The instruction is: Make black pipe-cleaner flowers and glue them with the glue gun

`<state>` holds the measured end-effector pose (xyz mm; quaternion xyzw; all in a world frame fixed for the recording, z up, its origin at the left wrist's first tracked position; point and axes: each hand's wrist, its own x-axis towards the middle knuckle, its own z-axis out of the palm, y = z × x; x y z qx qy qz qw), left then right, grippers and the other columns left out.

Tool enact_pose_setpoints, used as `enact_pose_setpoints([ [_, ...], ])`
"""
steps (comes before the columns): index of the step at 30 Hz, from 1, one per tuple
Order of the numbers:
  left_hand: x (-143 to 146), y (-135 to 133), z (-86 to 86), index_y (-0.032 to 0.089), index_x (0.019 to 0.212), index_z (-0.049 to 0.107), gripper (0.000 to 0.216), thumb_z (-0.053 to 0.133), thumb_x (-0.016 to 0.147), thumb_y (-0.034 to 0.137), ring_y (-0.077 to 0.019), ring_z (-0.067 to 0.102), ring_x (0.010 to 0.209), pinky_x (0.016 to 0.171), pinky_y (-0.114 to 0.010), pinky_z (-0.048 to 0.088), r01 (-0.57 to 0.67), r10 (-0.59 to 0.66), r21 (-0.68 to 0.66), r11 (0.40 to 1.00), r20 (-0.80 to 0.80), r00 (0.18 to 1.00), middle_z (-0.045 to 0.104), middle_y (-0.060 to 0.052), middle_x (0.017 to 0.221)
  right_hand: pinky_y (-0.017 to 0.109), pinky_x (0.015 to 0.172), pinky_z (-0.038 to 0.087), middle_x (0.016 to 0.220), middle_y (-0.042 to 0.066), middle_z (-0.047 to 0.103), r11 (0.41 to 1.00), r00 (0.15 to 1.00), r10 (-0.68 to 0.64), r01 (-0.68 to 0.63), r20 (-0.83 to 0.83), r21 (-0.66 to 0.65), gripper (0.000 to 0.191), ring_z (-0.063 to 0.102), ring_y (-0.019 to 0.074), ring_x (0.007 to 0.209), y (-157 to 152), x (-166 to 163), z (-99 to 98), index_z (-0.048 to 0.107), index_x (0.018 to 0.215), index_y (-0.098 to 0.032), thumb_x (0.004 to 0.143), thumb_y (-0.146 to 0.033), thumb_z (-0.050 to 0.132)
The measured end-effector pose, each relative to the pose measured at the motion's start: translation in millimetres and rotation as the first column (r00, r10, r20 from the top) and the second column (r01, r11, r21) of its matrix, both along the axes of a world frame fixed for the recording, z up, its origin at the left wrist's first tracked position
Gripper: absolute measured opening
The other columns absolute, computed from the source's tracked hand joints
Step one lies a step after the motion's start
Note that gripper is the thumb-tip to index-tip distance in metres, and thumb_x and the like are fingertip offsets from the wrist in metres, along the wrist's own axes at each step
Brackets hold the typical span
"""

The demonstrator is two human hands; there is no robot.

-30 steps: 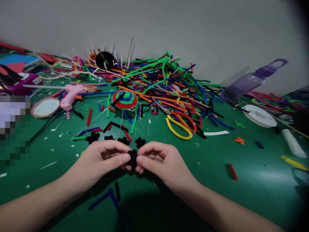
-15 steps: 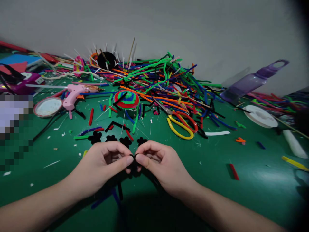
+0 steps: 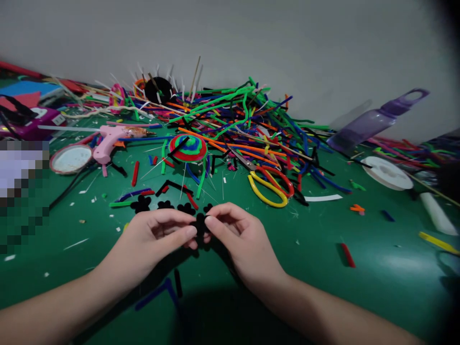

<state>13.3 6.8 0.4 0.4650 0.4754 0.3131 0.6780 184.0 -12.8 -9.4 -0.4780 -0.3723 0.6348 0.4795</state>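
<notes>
Between my two hands is a small black pipe-cleaner flower (image 3: 200, 224), pinched at its edges above the green table. My left hand (image 3: 158, 232) grips its left side with thumb and fingertips. On the right side, my right hand (image 3: 235, 235) pinches it the same way, its thumb on the upper petals. Just beyond my fingers lie several more black flowers (image 3: 141, 204), partly covered by my hands. A short black pipe-cleaner piece (image 3: 178, 282) and a bent blue pipe cleaner (image 3: 153, 294) lie nearer to me.
Scissors (image 3: 268, 189) with red and yellow handles lie beyond my right hand. A pink glue gun (image 3: 108, 143) rests at the left. A coiled, multicoloured disc (image 3: 189, 147) sits before a heap of pipe cleaners (image 3: 233, 115). At the right are a purple bottle (image 3: 373, 122) and a white spool (image 3: 388, 173).
My fingertips have moved slightly apart, and the right hand has shifted up a little. More of the black flower shows between them now.
</notes>
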Motion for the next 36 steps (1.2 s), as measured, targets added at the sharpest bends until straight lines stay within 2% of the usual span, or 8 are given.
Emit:
enact_pose_setpoints([
  [5,-1.6,2.1,-1.2,0.018,0.068,0.072,0.008,0.076,0.072,0.023,-0.0103,0.066,0.059,0.06,-0.018,0.052,-0.015,0.015,0.01,1.0,-0.014,1.0,0.072,0.002,0.06,0.026,0.066,0.054,0.068,-0.003,0.067,0.997,0.997,0.068,-0.069,-0.034,-0.033,0.032,0.063,0.0105,0.062,2.6,2.7,-2.5,0.068,0.086,-0.018,0.069,-0.042,0.081],
  [9,-2.7,2.5,-2.5,0.018,0.065,0.072,0.014,0.073,0.077,0.025,-0.0108,0.067,0.062,0.063,-0.018,0.053,0.005,-0.003,0.043,0.999,-0.049,0.999,0.072,0.001,0.062,0.029,0.066,0.055,0.062,-0.002,0.067,0.993,0.996,0.093,-0.093,-0.006,-0.067,0.034,0.065,0.0125,0.06,4.6,4.0,-0.8,0.067,0.075,-0.018,0.062,-0.043,0.086],
  [17,-3.5,0.8,-3.8,0.018,0.064,0.073,0.014,0.074,0.076,0.025,-0.0126,0.069,0.063,0.064,-0.021,0.055,0.069,-0.069,0.007,0.998,0.004,0.998,0.074,-0.001,0.064,0.028,0.063,0.058,0.06,0.0,0.069,0.984,0.987,0.162,-0.161,0.016,-0.076,0.027,0.066,0.013,0.057,3.3,3.8,3.3,0.068,0.064,-0.018,0.063,-0.04,0.084],
  [25,-2.9,2.7,-2.0,0.018,0.063,0.072,0.013,0.073,0.075,0.024,-0.0117,0.067,0.06,0.061,-0.019,0.053,0.088,-0.087,0.051,0.995,-0.023,0.996,0.072,0.0,0.061,0.025,0.06,0.055,0.056,-0.002,0.065,0.984,0.986,0.158,-0.154,0.044,-0.085,0.027,0.062,0.0111,0.053,2.8,4.1,6.0,0.065,0.062,-0.018,0.061,-0.035,0.085],
  [31,-2.3,2.2,-0.6,0.019,0.081,0.076,0.01,0.073,0.074,0.025,-0.0121,0.066,0.062,0.061,-0.021,0.054,0.056,-0.058,0.062,0.997,0.025,0.998,0.075,-0.001,0.071,0.022,0.052,0.047,0.051,-0.004,0.06,0.978,0.977,0.196,-0.189,0.083,-0.084,0.034,0.056,0.0095,0.049,1.5,5.8,5.5,0.06,0.06,-0.018,0.062,-0.04,0.085],
  [36,-1.4,1.5,-0.8,0.018,0.073,0.072,0.005,0.074,0.072,0.022,-0.0111,0.065,0.061,0.059,-0.019,0.052,0.071,-0.072,0.028,0.997,0.032,0.997,0.072,0.0,0.066,0.025,0.059,0.052,0.06,-0.003,0.064,0.984,0.987,0.16,-0.157,0.026,-0.086,0.032,0.06,0.0108,0.055,3.6,5.3,4.6,0.067,0.071,-0.019,0.057,-0.038,0.088],
])
